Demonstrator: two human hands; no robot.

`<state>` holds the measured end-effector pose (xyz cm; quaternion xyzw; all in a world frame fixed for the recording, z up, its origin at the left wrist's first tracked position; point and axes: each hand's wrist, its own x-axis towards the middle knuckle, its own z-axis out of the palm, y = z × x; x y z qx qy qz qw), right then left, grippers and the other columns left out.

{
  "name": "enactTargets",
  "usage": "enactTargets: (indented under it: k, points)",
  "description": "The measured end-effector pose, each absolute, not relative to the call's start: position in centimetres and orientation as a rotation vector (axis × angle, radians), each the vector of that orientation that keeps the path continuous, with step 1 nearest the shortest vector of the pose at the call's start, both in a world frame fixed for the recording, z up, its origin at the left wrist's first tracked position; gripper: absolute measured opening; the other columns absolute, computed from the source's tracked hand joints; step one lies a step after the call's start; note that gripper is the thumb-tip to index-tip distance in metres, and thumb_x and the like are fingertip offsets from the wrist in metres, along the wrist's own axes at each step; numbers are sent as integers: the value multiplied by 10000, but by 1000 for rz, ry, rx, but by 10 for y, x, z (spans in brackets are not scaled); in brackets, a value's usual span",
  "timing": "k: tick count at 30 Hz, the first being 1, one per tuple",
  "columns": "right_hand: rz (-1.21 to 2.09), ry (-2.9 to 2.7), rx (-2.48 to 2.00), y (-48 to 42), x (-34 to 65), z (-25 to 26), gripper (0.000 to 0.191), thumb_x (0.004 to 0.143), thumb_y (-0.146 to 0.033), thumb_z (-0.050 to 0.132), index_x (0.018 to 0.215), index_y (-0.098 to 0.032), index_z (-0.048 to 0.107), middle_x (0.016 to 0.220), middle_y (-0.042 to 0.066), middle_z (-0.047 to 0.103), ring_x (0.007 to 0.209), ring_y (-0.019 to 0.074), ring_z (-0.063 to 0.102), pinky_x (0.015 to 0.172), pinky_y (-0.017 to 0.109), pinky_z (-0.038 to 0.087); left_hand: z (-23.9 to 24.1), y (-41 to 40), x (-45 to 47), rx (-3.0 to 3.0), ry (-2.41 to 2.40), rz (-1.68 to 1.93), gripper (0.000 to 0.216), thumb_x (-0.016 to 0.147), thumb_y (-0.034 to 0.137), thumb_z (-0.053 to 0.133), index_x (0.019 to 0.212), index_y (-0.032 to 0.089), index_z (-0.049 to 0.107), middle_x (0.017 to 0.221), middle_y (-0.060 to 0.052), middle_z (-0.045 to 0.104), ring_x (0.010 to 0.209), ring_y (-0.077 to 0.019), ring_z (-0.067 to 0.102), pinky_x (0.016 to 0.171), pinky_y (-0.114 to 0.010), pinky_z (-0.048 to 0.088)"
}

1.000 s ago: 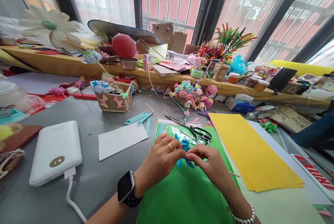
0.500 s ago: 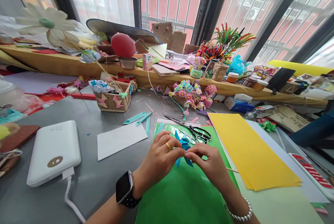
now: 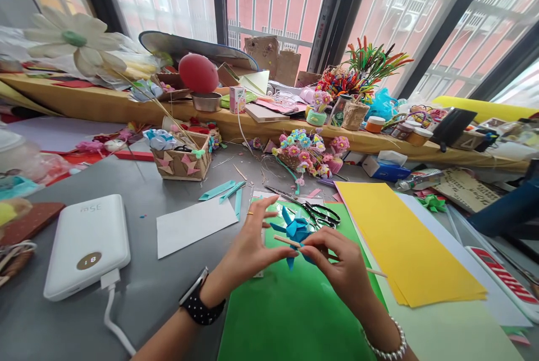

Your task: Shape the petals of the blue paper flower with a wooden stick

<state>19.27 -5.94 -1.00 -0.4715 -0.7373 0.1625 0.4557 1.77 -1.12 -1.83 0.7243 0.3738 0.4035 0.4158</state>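
Note:
My right hand point(image 3: 337, 263) pinches a thin wooden stick point(image 3: 287, 241), whose far end sticks out past the fingers and whose other end shows below the palm. Right behind the stick is a blue folded-paper flower point(image 3: 295, 227) with pointed petals; whether the fingers also grip it, I cannot tell. My left hand point(image 3: 248, 246) is open, its fingers spread to the left of the flower, with the thumb tip close to the right fingertips. Both hands are above a glossy green sheet point(image 3: 273, 316). Black-handled scissors point(image 3: 322, 215) lie just beyond the flower.
A white power bank point(image 3: 90, 243) with a cable stands at left, near a white paper rectangle point(image 3: 196, 228) and folded teal strips point(image 3: 221, 190). Yellow sheets point(image 3: 404, 243) lie at right. Behind are a cardboard box point(image 3: 183, 161), a bunch of small craft flowers point(image 3: 303, 150) and a cluttered ledge point(image 3: 168, 111).
My left hand has let go and opened, moving slightly left with fingers spread. The wooden stick's end now shows in front of the blue flower. My right hand keeps its pinch.

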Motion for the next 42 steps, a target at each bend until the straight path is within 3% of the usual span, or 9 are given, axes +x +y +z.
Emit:
enactTargets:
  k: [4, 8, 13, 20, 27, 42]
  points:
    - [400, -1823, -1114, -63, 189, -11, 111, 806, -228, 572, 722, -163, 603, 639, 16, 564, 537, 112, 511, 455, 201, 412, -15, -11, 21, 1347, 800, 697, 1014, 565, 255, 776, 1334, 349, 122, 1277, -125, 352, 808, -172, 611, 733, -354, 487]
    - [385, -1809, -1079, -64, 188, -12, 87, 805, -216, 570, 732, -173, 594, 663, 18, 571, 574, 119, 539, 469, 199, 441, -15, -14, 25, 1202, 646, 704, 862, 596, 226, 760, 1269, 304, 227, 1008, -32, 512, 738, -128, 592, 640, -250, 462]
    - [338, -1824, -1051, -65, 187, -9, 55, 788, -208, 595, 745, -175, 606, 654, 19, 567, 580, 127, 547, 480, 209, 459, -18, -15, 26, 1117, 562, 756, 740, 597, 203, 759, 1162, 288, 288, 870, 32, 516, 666, -90, 540, 562, -192, 408]
    - [343, -1786, -1014, -67, 184, -9, 57, 792, -184, 593, 738, -168, 603, 656, 19, 568, 577, 119, 536, 489, 204, 444, -15, -17, 22, 1106, 529, 660, 635, 623, 213, 743, 1147, 268, 389, 802, 39, 526, 694, -101, 522, 644, -223, 386]
    - [299, -1768, -1005, -68, 181, -11, 61, 797, -189, 584, 739, -178, 601, 653, 17, 571, 580, 123, 538, 474, 209, 444, -13, -19, 22, 1138, 497, 662, 551, 629, 238, 740, 1097, 248, 451, 731, 58, 490, 626, -78, 462, 582, -191, 346]
    - [40, -1809, -998, -70, 181, -18, 47, 809, -159, 557, 817, -192, 590, 700, 40, 592, 652, 158, 570, 553, 264, 484, -10, -20, 23, 1223, 517, 641, 469, 672, 262, 698, 1061, 240, 437, 748, 51, 479, 652, -87, 452, 596, -202, 365]
